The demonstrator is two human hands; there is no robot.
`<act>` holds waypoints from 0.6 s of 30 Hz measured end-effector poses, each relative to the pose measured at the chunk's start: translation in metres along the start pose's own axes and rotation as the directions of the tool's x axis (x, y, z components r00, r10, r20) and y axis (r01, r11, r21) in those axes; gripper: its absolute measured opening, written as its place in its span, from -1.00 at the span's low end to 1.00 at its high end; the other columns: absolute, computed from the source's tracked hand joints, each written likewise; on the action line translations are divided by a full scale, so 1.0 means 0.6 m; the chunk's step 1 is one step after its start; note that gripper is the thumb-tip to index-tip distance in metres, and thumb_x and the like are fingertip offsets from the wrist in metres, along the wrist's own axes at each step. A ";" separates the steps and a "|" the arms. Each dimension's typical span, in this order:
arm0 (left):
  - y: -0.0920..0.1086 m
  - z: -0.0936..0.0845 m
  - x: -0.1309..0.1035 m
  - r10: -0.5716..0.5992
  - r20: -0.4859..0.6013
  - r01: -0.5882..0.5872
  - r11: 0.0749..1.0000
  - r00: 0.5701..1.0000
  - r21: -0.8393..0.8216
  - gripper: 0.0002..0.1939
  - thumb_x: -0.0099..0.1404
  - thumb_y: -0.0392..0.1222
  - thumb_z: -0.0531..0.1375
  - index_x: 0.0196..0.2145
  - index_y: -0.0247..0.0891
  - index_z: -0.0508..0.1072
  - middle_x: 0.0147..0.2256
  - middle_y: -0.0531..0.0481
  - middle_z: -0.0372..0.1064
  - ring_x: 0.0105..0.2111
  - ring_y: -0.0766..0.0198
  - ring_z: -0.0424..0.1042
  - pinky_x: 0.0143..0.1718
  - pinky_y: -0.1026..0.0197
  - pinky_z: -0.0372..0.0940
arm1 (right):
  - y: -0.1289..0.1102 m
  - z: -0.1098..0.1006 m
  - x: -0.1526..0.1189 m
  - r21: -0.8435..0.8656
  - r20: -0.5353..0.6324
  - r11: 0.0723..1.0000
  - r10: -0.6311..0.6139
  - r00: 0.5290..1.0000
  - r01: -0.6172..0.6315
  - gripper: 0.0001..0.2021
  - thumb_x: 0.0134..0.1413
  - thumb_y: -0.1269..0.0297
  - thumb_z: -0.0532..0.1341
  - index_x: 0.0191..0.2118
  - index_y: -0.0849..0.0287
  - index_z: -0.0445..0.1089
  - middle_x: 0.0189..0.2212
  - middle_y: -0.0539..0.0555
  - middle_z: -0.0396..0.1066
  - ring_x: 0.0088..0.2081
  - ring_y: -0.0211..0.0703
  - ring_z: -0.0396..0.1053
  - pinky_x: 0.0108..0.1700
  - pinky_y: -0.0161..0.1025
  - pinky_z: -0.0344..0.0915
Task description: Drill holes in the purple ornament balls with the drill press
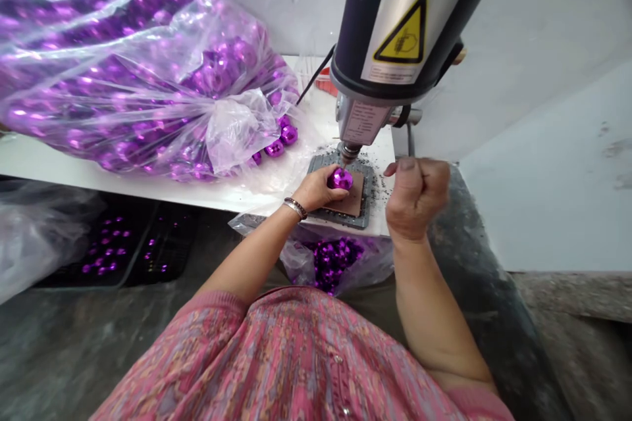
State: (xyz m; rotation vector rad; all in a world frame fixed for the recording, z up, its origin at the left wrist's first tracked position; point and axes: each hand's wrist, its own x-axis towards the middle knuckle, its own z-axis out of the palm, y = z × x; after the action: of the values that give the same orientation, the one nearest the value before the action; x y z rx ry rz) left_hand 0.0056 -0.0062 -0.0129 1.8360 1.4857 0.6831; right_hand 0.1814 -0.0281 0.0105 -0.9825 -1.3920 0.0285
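My left hand (318,191) pinches a shiny purple faceted ball (342,179) between thumb and fingers. It holds the ball over a brown square pad (353,200), right under the chuck (350,152) of a small drill press (363,120). The drill bit points down at the ball's top; whether it has entered cannot be made out. Closed in a fist, my right hand (417,197) is at the right of the press, around the lower end of its metal feed lever (410,139). The grip itself is mostly hidden by the fingers.
A large clear bag of purple balls (148,79) fills the left of the white table (217,194), with several loose balls (281,138) beside its mouth. Dark shavings surround the grey base (363,220). An open bag of balls (336,263) hangs below the table edge. Black crates (133,263) stand lower left.
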 end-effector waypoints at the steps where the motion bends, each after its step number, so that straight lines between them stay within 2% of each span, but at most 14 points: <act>1: 0.001 0.000 -0.001 -0.001 0.000 0.001 1.000 1.000 0.003 -0.57 0.10 -0.14 0.38 -0.05 -0.24 0.52 -0.25 0.06 0.52 -0.23 0.21 0.45 -0.14 0.23 0.30 | 0.014 0.005 -0.009 0.011 0.004 1.000 -0.007 1.000 0.007 -0.62 0.28 0.00 0.13 -0.16 0.28 0.38 -0.32 0.02 0.39 -0.26 -0.44 0.35 -0.11 -0.34 0.42; 4: 0.004 -0.001 -0.003 -0.012 -0.009 0.012 1.000 1.000 0.010 -0.56 0.11 -0.14 0.39 -0.04 -0.26 0.52 -0.22 0.02 0.52 -0.21 0.19 0.47 -0.14 0.22 0.30 | 0.046 0.017 -0.027 0.040 0.036 0.999 -0.023 0.999 0.022 -0.50 0.24 -0.04 0.16 0.08 0.30 0.34 -0.05 0.14 0.41 -0.02 -0.30 0.39 0.06 -0.18 0.48; 5: 0.004 -0.002 -0.003 -0.016 -0.010 0.016 1.000 1.000 0.013 -0.57 0.11 -0.14 0.39 -0.05 -0.26 0.52 -0.21 0.02 0.52 -0.21 0.19 0.47 -0.13 0.22 0.30 | 0.048 0.017 -0.027 0.049 0.046 0.998 -0.027 0.999 0.025 -0.50 0.24 -0.04 0.16 0.08 0.30 0.34 -0.05 0.14 0.41 -0.02 -0.30 0.39 0.06 -0.18 0.48; 7: 0.004 -0.001 -0.003 -0.023 -0.007 0.023 0.999 1.000 0.022 -0.58 0.12 -0.14 0.39 -0.06 -0.26 0.52 -0.22 0.02 0.53 -0.21 0.18 0.47 -0.13 0.21 0.30 | 0.035 0.012 -0.015 0.065 0.055 0.998 -0.028 0.998 0.024 -0.53 0.25 -0.07 0.14 -0.07 0.32 0.38 -0.21 0.08 0.42 -0.17 -0.39 0.38 -0.06 -0.29 0.46; 10: 0.004 0.001 0.000 -0.030 -0.013 0.031 0.999 0.999 0.036 -0.59 0.11 -0.13 0.40 -0.07 -0.24 0.52 -0.22 0.03 0.53 -0.21 0.18 0.47 -0.12 0.21 0.30 | -0.019 -0.007 0.041 0.071 0.054 0.997 0.019 0.998 -0.022 -0.48 0.25 -0.16 0.09 -0.43 0.27 0.26 -0.55 -0.05 0.22 -0.46 -0.49 0.20 -0.35 -0.42 0.25; 11: 0.004 0.002 0.001 -0.033 -0.019 0.033 0.998 0.999 0.044 -0.60 0.11 -0.13 0.40 -0.08 -0.24 0.52 -0.22 0.02 0.53 -0.21 0.18 0.47 -0.13 0.21 0.30 | -0.041 -0.013 0.067 0.071 0.054 0.996 0.052 0.997 -0.056 -0.48 0.26 -0.15 0.08 -0.48 0.25 0.20 -0.60 -0.07 0.15 -0.51 -0.50 0.14 -0.40 -0.42 0.18; 12: 0.006 0.002 0.001 -0.033 -0.025 0.034 0.998 0.999 0.053 -0.60 0.11 -0.13 0.40 -0.09 -0.25 0.52 -0.23 0.02 0.53 -0.21 0.18 0.47 -0.13 0.21 0.30 | -0.062 -0.017 0.096 0.075 0.061 0.994 0.081 0.995 -0.085 -0.49 0.26 -0.12 0.08 -0.50 0.24 0.16 -0.63 -0.09 0.10 -0.55 -0.51 0.09 -0.45 -0.41 0.11; 14: 0.011 0.003 -0.002 -0.027 -0.040 0.030 0.997 0.999 0.068 -0.62 0.12 -0.15 0.39 -0.10 -0.26 0.52 -0.23 0.00 0.53 -0.22 0.17 0.47 -0.14 0.20 0.30 | -0.095 -0.021 0.150 0.090 0.102 0.978 0.177 0.979 -0.187 -0.58 0.25 0.00 0.11 -0.48 0.24 0.19 -0.60 -0.08 0.17 -0.58 -0.52 0.08 -0.49 -0.39 0.06; 15: 0.014 0.002 -0.007 -0.026 -0.049 0.029 0.997 0.998 0.070 -0.63 0.12 -0.16 0.38 -0.10 -0.27 0.52 -0.23 -0.01 0.53 -0.22 0.17 0.47 -0.15 0.21 0.30 | -0.107 -0.021 0.173 0.122 0.150 0.943 0.291 0.945 -0.310 -0.63 0.21 0.04 0.14 -0.48 0.25 0.23 -0.60 -0.07 0.19 -0.57 -0.51 0.12 -0.48 -0.38 0.09; 18: 0.027 -0.006 -0.035 -0.037 -0.054 0.041 0.997 0.998 0.060 -0.63 0.15 -0.16 0.36 -0.08 -0.27 0.51 -0.22 -0.01 0.53 -0.24 0.19 0.47 -0.18 0.22 0.31 | -0.120 -0.019 0.211 0.138 0.211 0.896 0.390 0.896 -0.423 -0.65 0.14 0.04 0.17 -0.45 0.26 0.31 -0.62 -0.06 0.21 -0.59 -0.44 0.17 -0.50 -0.34 0.12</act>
State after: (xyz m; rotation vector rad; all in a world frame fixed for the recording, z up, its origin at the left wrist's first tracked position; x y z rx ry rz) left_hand 0.0085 -0.0284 0.0023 1.8423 1.5889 0.6792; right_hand 0.1844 -0.0096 0.1557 -1.1246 -1.2938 0.5619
